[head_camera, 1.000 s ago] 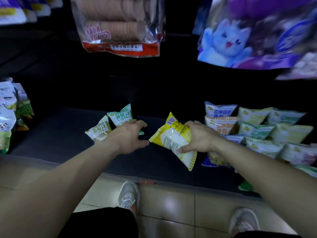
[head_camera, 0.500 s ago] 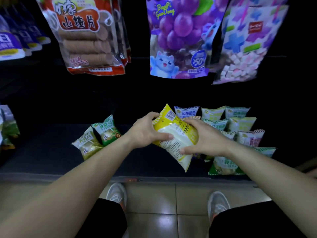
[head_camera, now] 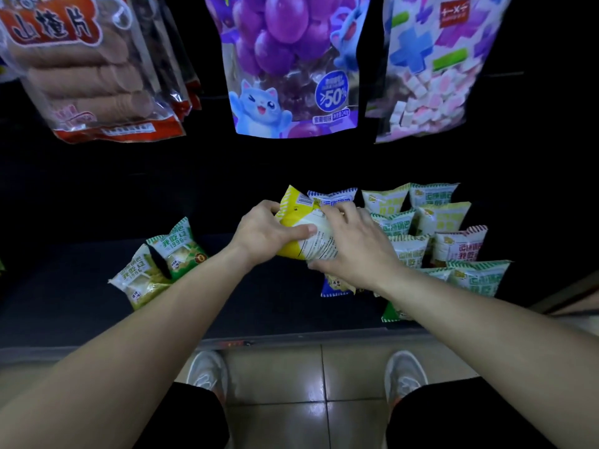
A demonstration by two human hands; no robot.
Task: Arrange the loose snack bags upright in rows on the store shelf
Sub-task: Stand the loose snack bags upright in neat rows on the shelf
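One yellow bag [head_camera: 296,218], grasped by left hand [head_camera: 262,234] and right hand [head_camera: 353,244] fingers [head_camera: 340,209]; two green bags [head_camera: 176,251] nearby.

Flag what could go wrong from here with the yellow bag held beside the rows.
1. Both the left hand and right hand grip the yellow bag close against the standing rows; pushing it in could topple neighbours.
2. The right forearm hangs over the green front bag near the shelf edge and may sweep it off.
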